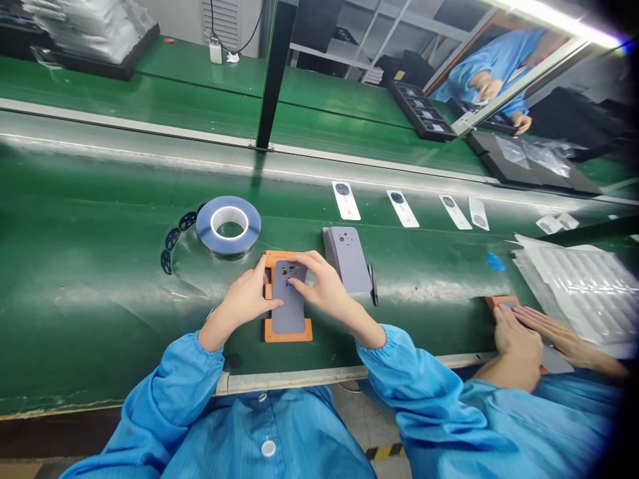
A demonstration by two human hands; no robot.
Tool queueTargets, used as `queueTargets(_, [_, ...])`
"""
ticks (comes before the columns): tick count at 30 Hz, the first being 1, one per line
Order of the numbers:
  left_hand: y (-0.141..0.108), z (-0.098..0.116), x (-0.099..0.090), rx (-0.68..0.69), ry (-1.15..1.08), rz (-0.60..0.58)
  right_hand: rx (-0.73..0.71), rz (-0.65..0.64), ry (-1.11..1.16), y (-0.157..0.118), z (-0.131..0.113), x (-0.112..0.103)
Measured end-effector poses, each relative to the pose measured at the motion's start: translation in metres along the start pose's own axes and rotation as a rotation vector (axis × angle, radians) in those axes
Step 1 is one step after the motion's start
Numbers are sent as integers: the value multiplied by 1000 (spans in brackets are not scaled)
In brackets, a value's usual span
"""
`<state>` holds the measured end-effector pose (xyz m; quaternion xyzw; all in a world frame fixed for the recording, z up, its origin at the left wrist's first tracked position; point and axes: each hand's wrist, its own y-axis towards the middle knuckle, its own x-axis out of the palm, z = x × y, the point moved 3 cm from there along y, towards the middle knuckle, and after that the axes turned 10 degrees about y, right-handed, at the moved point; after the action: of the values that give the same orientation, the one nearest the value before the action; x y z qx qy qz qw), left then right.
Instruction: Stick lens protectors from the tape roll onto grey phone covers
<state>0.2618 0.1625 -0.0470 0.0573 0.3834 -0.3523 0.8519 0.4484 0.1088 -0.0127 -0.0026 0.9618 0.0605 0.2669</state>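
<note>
A grey phone back cover [288,309] with camera holes at its top lies in an orange fixture [288,330] in front of me. My left hand [243,301] grips the left side, its thumb across the cover and its fingers along the fixture's edge. From the right, my right hand [327,289] closes on the top of the cover, with thumb and forefinger beside the camera holes. Whether a small piece sits under those fingertips I cannot tell. Right of this stands a stack of grey phone back covers [349,256], with a black pen-like tool [373,285] beside it.
A roll of blue-edged tape [252,226] with a strip of black round stickers [172,239] lies left. White cards [346,201] line the back of the green bench. At right, a co-worker's hands [519,336] work at another orange fixture near plastic trays [584,286]. Another person sits beyond the frame.
</note>
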Motion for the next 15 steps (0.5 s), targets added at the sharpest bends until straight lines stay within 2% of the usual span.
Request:
queueTargets(3, [0,1,3,-7,50,10,-71,-12,-303,-6,2,12])
queueTargets(6, [0,0,6,-9,78,3,-109,-40,-507,-16,4,28])
queueTargets(10, [1,-4,10,-15,100,11,-114,-114,-627,-24,4,49])
queueTargets(15, [0,-2,10,0,109,16,-62,-75,-682,-18,0,53])
